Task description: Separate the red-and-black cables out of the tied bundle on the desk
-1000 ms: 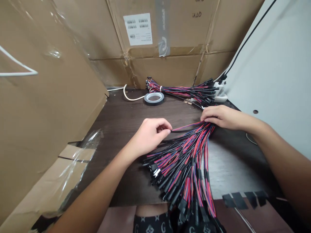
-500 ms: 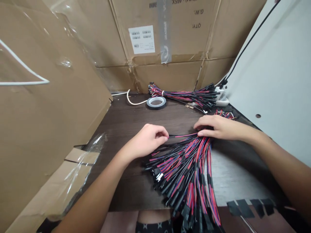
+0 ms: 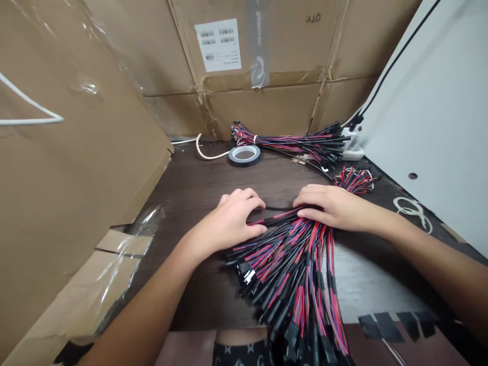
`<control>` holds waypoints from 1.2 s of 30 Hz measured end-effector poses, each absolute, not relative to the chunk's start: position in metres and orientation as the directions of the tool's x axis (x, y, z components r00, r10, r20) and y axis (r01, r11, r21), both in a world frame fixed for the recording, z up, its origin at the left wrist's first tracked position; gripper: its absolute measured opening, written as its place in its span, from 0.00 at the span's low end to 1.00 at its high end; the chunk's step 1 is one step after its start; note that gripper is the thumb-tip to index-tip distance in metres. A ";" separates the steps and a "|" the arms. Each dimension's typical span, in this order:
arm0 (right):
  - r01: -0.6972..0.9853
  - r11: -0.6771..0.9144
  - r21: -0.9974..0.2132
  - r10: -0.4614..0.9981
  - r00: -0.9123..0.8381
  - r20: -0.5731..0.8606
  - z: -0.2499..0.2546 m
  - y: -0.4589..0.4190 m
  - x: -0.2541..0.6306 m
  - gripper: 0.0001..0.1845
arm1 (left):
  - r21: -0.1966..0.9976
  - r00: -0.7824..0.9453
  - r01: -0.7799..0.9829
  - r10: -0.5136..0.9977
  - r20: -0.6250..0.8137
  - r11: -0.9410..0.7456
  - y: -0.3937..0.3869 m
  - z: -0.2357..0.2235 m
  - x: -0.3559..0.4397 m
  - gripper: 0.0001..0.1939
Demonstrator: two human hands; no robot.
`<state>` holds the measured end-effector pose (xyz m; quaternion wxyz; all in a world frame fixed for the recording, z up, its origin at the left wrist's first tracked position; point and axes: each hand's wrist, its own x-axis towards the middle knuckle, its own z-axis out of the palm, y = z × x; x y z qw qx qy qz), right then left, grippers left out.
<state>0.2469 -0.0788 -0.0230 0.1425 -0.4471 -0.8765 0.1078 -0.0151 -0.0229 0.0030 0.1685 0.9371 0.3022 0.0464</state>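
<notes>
A large bundle of cables (image 3: 290, 259), black, red and blue with black connectors, fans out over the table and hangs past its front edge. My right hand (image 3: 324, 203) is closed over the gathered part of this bundle, its thumb on the near side. To the left, my left hand (image 3: 240, 218) has thumb and fingers apart at the fan's upper edge, with a few cables lying between them. A single black cable runs from its fingertips toward my right hand. The bundle's far end, with bare-looking wire tips (image 3: 356, 179), sticks out beyond my right hand.
A second tied cable bundle (image 3: 290, 142) lies at the back beside a roll of black tape (image 3: 244, 155) and a white power strip (image 3: 354, 147). Cardboard boxes (image 3: 267, 109) stand behind and left. Black tape pieces (image 3: 389, 325) stick to the front edge. A pale coiled tie (image 3: 412, 209) lies right.
My left hand has gone from a pinch on the cable to an opened thumb and fingers. My right hand has shifted slightly left, still on the bundle. The camera view has tilted down a little.
</notes>
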 end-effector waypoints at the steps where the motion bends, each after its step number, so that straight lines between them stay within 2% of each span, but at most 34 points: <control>1: 0.758 0.575 -0.309 0.817 -0.554 0.160 -0.023 -0.079 0.245 0.17 | 0.321 0.811 0.560 0.584 -0.026 -0.763 -0.024 0.003 -0.014 0.14; 5: 0.785 0.558 -0.269 0.830 -0.519 0.206 -0.024 -0.080 0.239 0.17 | 0.270 0.802 0.579 0.597 -0.019 -0.769 -0.025 0.003 -0.011 0.13; 12: 0.784 0.565 -0.257 0.823 -0.513 0.243 -0.025 -0.079 0.236 0.16 | 0.273 0.823 0.553 0.567 -0.033 -0.787 -0.023 0.001 -0.010 0.02; 22: 0.777 0.567 -0.273 0.823 -0.521 0.225 -0.023 -0.081 0.236 0.17 | 0.362 0.809 0.558 0.587 -0.035 -0.747 -0.027 0.006 -0.011 0.06; 26: 0.750 0.597 -0.286 0.801 -0.540 0.257 -0.023 -0.082 0.236 0.16 | 0.456 0.795 0.537 0.606 0.006 -0.709 -0.026 0.008 -0.012 0.06; 29: 0.728 0.620 -0.293 0.784 -0.557 0.276 -0.022 -0.084 0.234 0.16 | 0.606 0.786 0.479 0.617 0.026 -0.635 -0.028 0.013 -0.013 0.03; 31: 0.704 0.639 -0.311 0.769 -0.568 0.293 -0.021 -0.084 0.232 0.15 | 0.743 0.770 0.438 0.638 -0.019 -0.507 -0.031 0.018 -0.014 0.02; 33: 0.667 0.663 -0.339 0.748 -0.588 0.306 -0.020 -0.085 0.231 0.12 | 0.851 0.772 0.390 0.628 -0.094 -0.351 -0.035 0.023 -0.014 0.07; 36: 0.612 0.693 -0.381 0.720 -0.618 0.316 -0.018 -0.086 0.231 0.09 | 0.925 0.815 0.315 0.560 -0.148 -0.214 -0.038 0.028 -0.015 0.09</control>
